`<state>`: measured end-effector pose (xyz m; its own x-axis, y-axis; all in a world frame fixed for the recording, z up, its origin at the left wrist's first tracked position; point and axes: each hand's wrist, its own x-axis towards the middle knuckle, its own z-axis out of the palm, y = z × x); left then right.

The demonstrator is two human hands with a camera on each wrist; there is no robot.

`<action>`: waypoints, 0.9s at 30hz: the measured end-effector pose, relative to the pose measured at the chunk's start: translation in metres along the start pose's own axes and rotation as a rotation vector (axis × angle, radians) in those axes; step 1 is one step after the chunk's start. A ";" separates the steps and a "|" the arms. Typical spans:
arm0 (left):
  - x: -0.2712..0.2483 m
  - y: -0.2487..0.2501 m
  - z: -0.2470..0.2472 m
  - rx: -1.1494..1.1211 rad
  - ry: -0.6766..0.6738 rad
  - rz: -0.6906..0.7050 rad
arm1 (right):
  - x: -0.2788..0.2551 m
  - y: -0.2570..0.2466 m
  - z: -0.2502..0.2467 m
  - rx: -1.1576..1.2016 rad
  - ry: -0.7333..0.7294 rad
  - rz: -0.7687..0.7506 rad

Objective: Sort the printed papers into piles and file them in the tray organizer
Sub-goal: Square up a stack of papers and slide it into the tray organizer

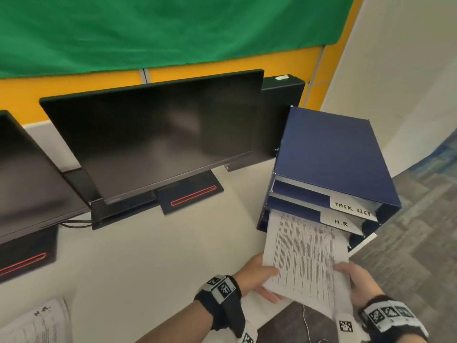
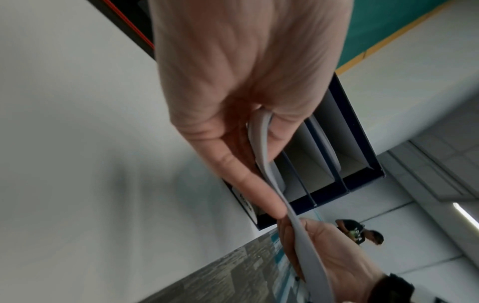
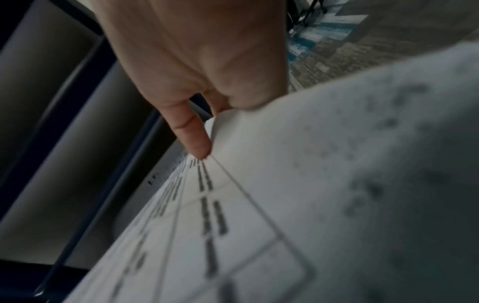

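Observation:
A stack of printed papers (image 1: 303, 251) with dense table text pokes its far end into the lowest slot of the blue tray organizer (image 1: 331, 154). My left hand (image 1: 257, 278) pinches the stack's near left corner, thumb on top. My right hand (image 1: 356, 280) grips the near right edge. Seen from the left wrist, the paper stack (image 2: 264, 155) bends between the thumb and fingers of my left hand (image 2: 233, 114), with the organizer (image 2: 357, 164) beyond. The right wrist view has my right hand (image 3: 202, 82) on the printed sheet (image 3: 285, 205). Upper trays carry labels "TASK LIST" (image 1: 352, 209) and "H.R" (image 1: 341, 222).
Two dark monitors (image 1: 153, 134) stand on the white desk (image 1: 148, 256) to the left of the organizer. Another pile of papers (image 1: 37, 323) marked "H.R" lies at the desk's near left. The organizer sits at the desk's right edge, above grey carpet (image 1: 408, 243). A person (image 2: 360, 231) is far off.

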<state>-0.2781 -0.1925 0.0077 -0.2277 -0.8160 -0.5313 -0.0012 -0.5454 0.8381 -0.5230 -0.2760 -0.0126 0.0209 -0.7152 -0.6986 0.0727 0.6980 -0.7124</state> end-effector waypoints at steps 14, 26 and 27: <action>0.068 0.044 0.005 -0.189 0.304 0.061 | -0.039 0.018 0.052 0.305 -0.276 -0.076; 0.023 0.020 -0.065 -0.076 0.395 0.100 | 0.022 -0.045 0.100 0.607 0.023 -0.053; 0.016 0.012 -0.072 -0.075 0.425 0.103 | 0.022 -0.039 0.101 0.500 -0.010 -0.118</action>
<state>-0.2122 -0.2260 -0.0001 0.1976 -0.8643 -0.4625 0.0750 -0.4571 0.8863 -0.4250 -0.3229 0.0067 -0.0066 -0.7898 -0.6133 0.5431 0.5121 -0.6654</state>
